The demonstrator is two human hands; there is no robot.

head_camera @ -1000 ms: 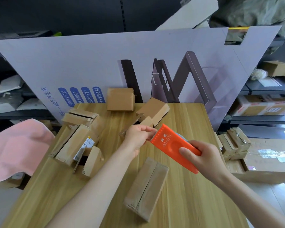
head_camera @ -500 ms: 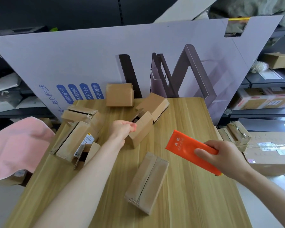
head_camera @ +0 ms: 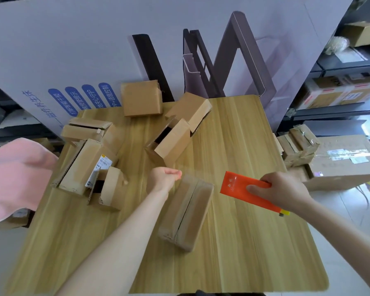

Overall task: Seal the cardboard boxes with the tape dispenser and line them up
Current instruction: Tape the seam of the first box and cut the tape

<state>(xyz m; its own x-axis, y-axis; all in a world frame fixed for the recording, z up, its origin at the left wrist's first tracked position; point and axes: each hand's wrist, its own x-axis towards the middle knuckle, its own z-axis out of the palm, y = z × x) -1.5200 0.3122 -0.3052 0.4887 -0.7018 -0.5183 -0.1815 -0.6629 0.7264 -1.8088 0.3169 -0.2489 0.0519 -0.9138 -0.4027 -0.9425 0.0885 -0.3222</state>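
Observation:
A long closed cardboard box [head_camera: 187, 212] with a seam down its top lies in the middle of the wooden table [head_camera: 244, 242]. My left hand [head_camera: 163, 178] hovers at the box's far left end with its fingers curled; no tape is visible in it. To the right of the box, my right hand [head_camera: 280, 193] grips an orange tape dispenser [head_camera: 241, 186] held above the table. An open box [head_camera: 173, 146] lies behind, with two more boxes [head_camera: 190, 110] [head_camera: 141, 100] at the back.
A cluster of open boxes [head_camera: 88, 163] fills the table's left side. A large white printed panel [head_camera: 73, 50] stands behind the table. A pink cloth [head_camera: 15, 176] hangs at the left. Taped boxes [head_camera: 297, 146] and a big carton [head_camera: 346, 163] sit at the right.
My left hand left the dispenser's front, went left, then came down to the long box's far end. My right hand carried the dispenser to the right, away from the left hand.

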